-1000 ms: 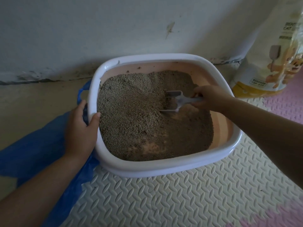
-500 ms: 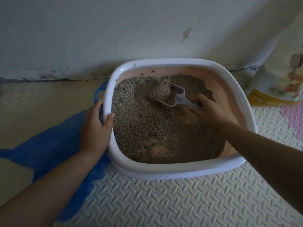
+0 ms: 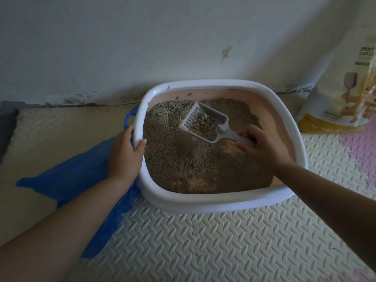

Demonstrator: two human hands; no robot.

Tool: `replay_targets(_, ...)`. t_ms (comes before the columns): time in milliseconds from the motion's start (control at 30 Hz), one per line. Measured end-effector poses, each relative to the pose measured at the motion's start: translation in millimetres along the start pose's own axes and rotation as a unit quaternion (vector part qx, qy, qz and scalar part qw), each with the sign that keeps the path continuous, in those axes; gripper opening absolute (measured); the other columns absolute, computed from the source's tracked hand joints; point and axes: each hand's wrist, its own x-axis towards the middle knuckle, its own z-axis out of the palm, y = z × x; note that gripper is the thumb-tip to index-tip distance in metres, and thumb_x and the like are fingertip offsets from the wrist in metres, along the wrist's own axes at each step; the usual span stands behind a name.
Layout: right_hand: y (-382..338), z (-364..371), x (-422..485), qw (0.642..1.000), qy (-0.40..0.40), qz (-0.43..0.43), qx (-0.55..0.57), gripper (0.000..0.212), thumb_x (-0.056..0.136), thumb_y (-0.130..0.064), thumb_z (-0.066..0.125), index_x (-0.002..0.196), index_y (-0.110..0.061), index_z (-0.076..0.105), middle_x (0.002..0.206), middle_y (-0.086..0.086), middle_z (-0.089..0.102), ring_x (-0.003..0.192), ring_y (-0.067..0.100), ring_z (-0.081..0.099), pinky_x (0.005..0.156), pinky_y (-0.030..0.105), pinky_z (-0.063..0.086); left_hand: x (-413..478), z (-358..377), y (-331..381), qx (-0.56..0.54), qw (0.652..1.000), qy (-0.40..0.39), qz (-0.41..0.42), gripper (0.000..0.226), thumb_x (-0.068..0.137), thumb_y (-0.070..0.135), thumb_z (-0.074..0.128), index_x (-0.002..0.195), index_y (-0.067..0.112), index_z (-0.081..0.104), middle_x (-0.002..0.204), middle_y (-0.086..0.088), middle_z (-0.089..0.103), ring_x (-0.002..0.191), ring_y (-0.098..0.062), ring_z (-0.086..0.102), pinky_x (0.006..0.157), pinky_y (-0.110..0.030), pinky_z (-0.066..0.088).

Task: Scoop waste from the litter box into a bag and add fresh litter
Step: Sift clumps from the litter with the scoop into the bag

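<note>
1 plastic scoop (image 3: 221, 129), stiff, likely light, held crumbly clumps (image 3: 203, 122); right hand (image 3: 262, 148) curled fingers round its handle, left hand (image 3: 124, 157) clasped left rim of litter box (image 3: 203, 203).

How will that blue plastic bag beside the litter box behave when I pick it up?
The thin blue plastic bag lies crumpled and flat, so it is probably floppy and light. Part seems tucked under the white-rimmed litter box, so it may snag. Its mouth likely collapses unless held.
</note>
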Motion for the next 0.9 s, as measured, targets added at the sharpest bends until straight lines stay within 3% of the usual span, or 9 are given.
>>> replay_targets(267,-9,-12,-6,1.0,0.001,-0.01,-0.008,0.027,0.081,-0.043,0.063,0.104,-0.03,0.058,0.078,-0.008,0.061,0.065,0.012,0.058,0.059,0.046,0.05,2,0,-2,0.008,1.0,-0.005,0.005,0.054,0.095,0.03,0.053,0.144,0.016,0.035,0.134,-0.009,0.047,0.114,-0.025,0.053,0.085,-0.037,0.046)
replay_targets(500,-15,-19,-9,1.0,0.0,-0.004,-0.008,0.027,0.081,-0.032,0.068,0.106,-0.022,0.062,0.078,-0.004,0.063,0.066,0.014,0.059,0.06,0.043,0.051,3,0,-4,0.0,1.0,-0.009,0.006,0.053,0.094,0.032,0.054,0.143,0.019,0.037,0.129,-0.008,0.05,0.109,-0.025,0.055,0.087,-0.046,0.051)
replay_targets(633,-19,-21,-8,1.0,0.002,-0.002,-0.018,0.026,0.082,-0.027,0.07,0.106,-0.02,0.063,0.077,-0.009,0.061,0.065,0.008,0.057,0.058,0.027,0.046,3,0,-4,0.009,1.0,-0.007,0.006,0.054,0.094,0.031,0.054,0.143,0.017,0.037,0.13,-0.009,0.05,0.111,-0.025,0.054,0.088,-0.044,0.05)
replay_targets(767,-19,-21,-10,1.0,-0.006,-0.01,-0.026,0.029,0.081,-0.027,0.071,0.107,-0.018,0.064,0.079,-0.003,0.064,0.066,0.015,0.059,0.06,0.039,0.05,3,0,-4,0.006,1.0,-0.009,0.004,0.053,0.095,0.031,0.054,0.143,0.017,0.037,0.13,-0.008,0.05,0.11,-0.025,0.055,0.088,-0.046,0.051)
replay_targets(900,-18,-21,-11,1.0,-0.01,-0.019,-0.021,0.032,0.081,-0.032,0.068,0.108,-0.018,0.063,0.079,-0.002,0.064,0.067,0.014,0.06,0.06,0.04,0.05,3,-1,-3,0.003,1.0,-0.011,0.003,0.054,0.095,0.031,0.054,0.144,0.017,0.036,0.129,-0.009,0.05,0.11,-0.025,0.055,0.087,-0.046,0.051)
